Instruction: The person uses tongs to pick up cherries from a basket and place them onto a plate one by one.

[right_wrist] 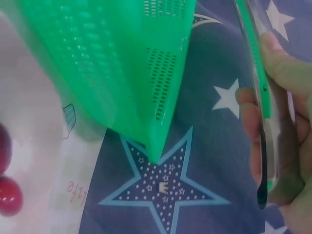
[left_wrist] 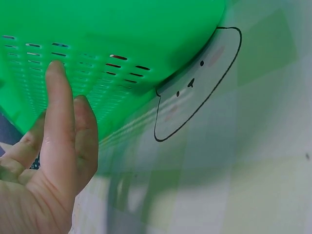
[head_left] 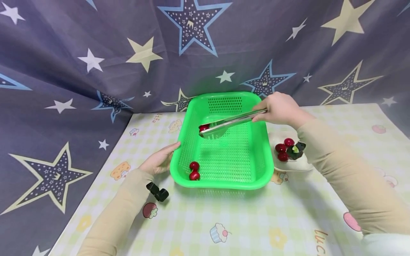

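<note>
My right hand (head_left: 280,108) grips metal tongs (head_left: 233,123) by their back end, above the right side of a green plastic basket (head_left: 269,163). At the tong tips, over the left part of the basket, is a dark red cherry (head_left: 204,128). Two more cherries (head_left: 194,170) lie in the basket's near left corner. Against the basket's left side, my left hand (head_left: 160,159) has its fingers extended; in the left wrist view its fingertips (left_wrist: 57,68) are right at the slotted wall. The right wrist view shows thumb and fingers around the tongs (right_wrist: 265,117).
Right of the basket, under my right forearm, sits a white dish (head_left: 278,167) with several cherries (head_left: 283,156). A checked tablecloth (head_left: 250,220) with cartoon prints covers the table. Behind it hangs a dark curtain (head_left: 112,42) with stars.
</note>
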`<state>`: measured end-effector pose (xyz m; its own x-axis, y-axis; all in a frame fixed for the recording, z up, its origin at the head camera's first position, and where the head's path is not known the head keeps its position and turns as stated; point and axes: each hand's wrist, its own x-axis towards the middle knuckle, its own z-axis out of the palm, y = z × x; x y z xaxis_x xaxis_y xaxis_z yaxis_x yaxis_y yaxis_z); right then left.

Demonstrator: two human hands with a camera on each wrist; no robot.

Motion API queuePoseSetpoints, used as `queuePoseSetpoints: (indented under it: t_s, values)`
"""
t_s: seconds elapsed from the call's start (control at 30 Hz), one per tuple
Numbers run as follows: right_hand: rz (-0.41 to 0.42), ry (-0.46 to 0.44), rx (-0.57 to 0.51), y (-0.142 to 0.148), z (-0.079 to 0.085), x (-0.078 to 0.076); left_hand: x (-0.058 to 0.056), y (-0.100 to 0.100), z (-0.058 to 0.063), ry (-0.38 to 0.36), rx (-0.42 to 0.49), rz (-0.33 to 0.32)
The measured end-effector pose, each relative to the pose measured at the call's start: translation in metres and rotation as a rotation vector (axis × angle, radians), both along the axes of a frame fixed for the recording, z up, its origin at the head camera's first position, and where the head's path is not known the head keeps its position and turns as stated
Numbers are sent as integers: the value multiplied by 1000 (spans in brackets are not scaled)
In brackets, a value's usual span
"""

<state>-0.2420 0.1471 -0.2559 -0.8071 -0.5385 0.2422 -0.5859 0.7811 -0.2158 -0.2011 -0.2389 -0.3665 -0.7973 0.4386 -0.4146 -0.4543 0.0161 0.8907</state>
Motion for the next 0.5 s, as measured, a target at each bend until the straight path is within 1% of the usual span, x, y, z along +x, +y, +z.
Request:
queuePoseSetpoints:
  t_s: [0.23, 0.37, 0.5]
  values:
    - [-13, 71, -102, 22, -10, 12, -3, 0, 0, -10, 19, 7]
    - [10, 125, -153, 32, -20, 19, -2, 0, 0, -6, 21, 6]
    - [32, 168, -197, 42, -33, 26, 1, 0, -2, 10, 4, 13]
